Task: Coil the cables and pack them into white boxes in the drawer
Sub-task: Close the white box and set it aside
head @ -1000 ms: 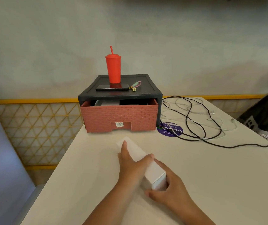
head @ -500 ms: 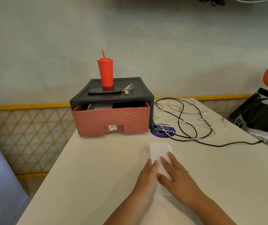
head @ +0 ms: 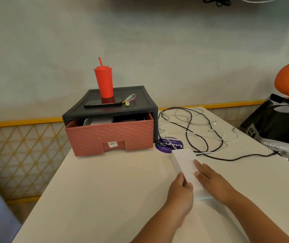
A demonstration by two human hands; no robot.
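Far left on table (head: 105, 190): drawer (head: 108, 137), pulled partly out of its dark frame (head: 140, 95). Sth pale inside at left, can't tell what. Cup (head: 104, 83) + phone (head: 103, 104) sit on the frame top. Sticker (head: 167, 146) on the table just R of the drawer front.

L hand (head: 180, 193) grips the box (head: 184, 160) by its left long edge, fingers curled at the side, thumb up on top. Box lies flat on the table and looks closed. Its long axis runs away from the person, far end angled a bit left twd the sticker, near end btwn the two hands. R hand (head: 213, 179) lies flat on the box top, fingers straight, pressing not gripping.

Cables (head: 197, 132): loose black + white tangle, uncoiled, beyond and R of the box. Nearest strand passes just past the box's far R corner. So the cables lie fwd-right of both hands, w/ the R hand nearer. Prob the box needs opening first: L hand steadies it, R hand is best placed to lift the lid or reach a cable.

Bag (head: 277, 130) at far R edge.
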